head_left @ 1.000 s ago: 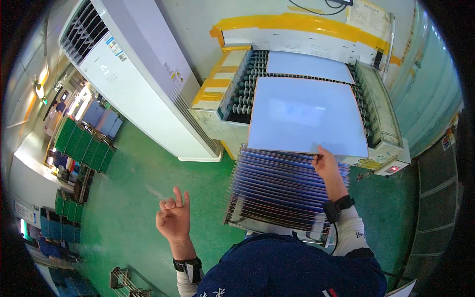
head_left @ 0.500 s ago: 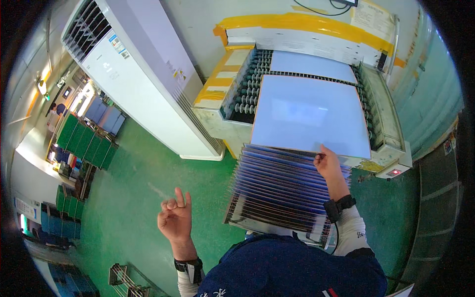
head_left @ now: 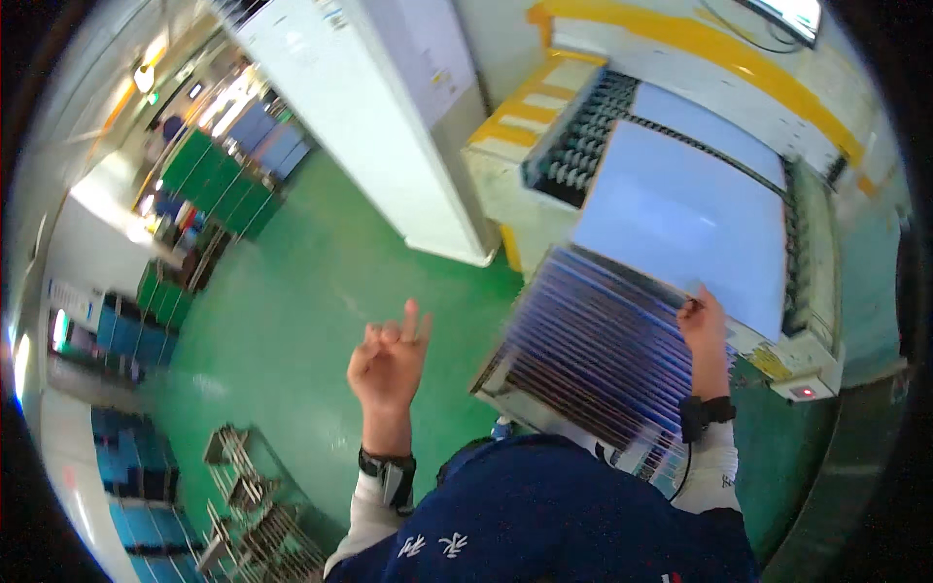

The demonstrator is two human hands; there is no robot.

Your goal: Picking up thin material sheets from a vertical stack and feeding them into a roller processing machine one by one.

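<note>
A white panel with thin orange edges lies on the roller conveyor. At its near edge is my right hand, fingers curled and closed on the panel's rim. Below and in front of the conveyor, a slotted rack holds several thin upright panels, blurred and bluish, close to my right wrist. My left hand is raised over the floor to the left of the rack. It holds nothing; one finger stretches up while others are partly bent.
Behind the first panel, another white panel lies on the rollers. A tall white air conditioner stands left of the conveyor. Metal racks sit at lower left on the green floor. Green stacked panels and a person are farther off.
The view has swung left, so the conveyor and rack appear farther right. My right hand stays at the panel's near edge. My left hand remains raised and empty.
</note>
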